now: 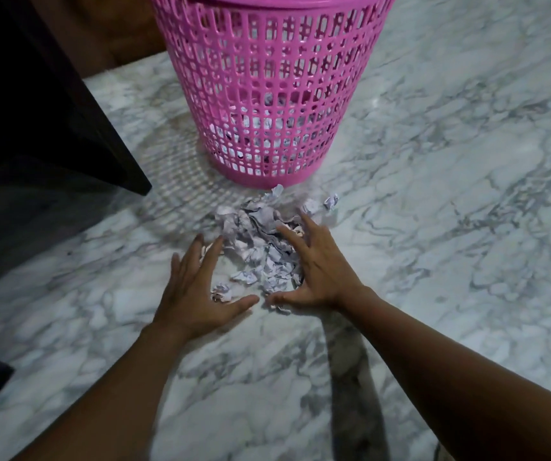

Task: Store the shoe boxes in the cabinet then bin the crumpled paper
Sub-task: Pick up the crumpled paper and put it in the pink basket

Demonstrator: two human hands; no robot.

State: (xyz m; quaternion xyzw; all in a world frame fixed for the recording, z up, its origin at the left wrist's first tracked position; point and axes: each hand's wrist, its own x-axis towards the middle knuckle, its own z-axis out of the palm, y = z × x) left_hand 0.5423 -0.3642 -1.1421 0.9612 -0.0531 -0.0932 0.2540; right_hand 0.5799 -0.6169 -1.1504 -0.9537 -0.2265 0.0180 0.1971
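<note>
A heap of crumpled white paper (257, 241) lies on the marble floor just in front of a pink lattice bin (267, 94). More crumpled paper shows through the bin's holes near its bottom. My left hand (201, 291) lies flat on the floor at the heap's left side, fingers straight and spread. At the right side of the heap rests my right hand (314, 267), fingers spread over the paper's edge, thumb pointing toward the left thumb. Both hands bracket the heap without gripping it. No shoe boxes are in view.
A dark cabinet or furniture side (34, 128) stands at the left, its corner close to the bin. A small loose paper ball (331, 201) lies to the right of the heap. White-grey marble floor (450, 227) stretches to the right and toward me.
</note>
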